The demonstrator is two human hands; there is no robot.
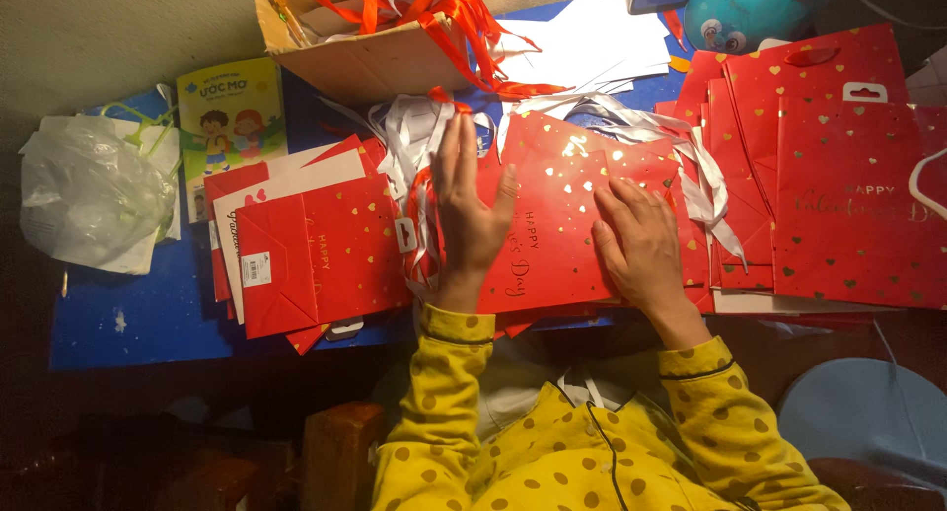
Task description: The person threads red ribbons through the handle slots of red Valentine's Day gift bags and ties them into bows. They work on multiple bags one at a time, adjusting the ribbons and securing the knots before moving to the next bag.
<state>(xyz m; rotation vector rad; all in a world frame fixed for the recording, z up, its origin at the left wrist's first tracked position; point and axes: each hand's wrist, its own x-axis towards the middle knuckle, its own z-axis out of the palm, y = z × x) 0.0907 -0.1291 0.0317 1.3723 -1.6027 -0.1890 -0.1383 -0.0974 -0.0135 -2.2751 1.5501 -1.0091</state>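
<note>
Surface: we work at a blue table (128,319) under warm lamp light, with a pale wall beyond it at 11 o'clock.
Sleeves: nearest us at 6 o'clock, our yellow dotted sleeves (444,412) lead up to both hands.
Left hand: our left hand (469,210) lies flat, palm down, fingers straight and slightly spread, gripping nothing; it presses the left edge of the red gift bag (552,225) and the bunched red and white ribbons (419,225) beside it.
Right hand: our right hand (636,245) rests flat on the same bag toward 3 o'clock, fingers extended and close together, holding nothing.
Bag: it lies flat at centre, red with gold hearts, under both palms.
Left pile: at 9 o'clock, a stack of folded red bags (316,259) sits just beside our left hand.
Right pile: at 3 o'clock, more red bags (838,176) overlap one another.
Far left: a clear plastic bag (89,200) and a yellow children's booklet (232,116).
Far: at 12 o'clock, a cardboard box (375,57) draped with red ribbon, white paper sheets (592,47), and a teal round object (750,8).
</note>
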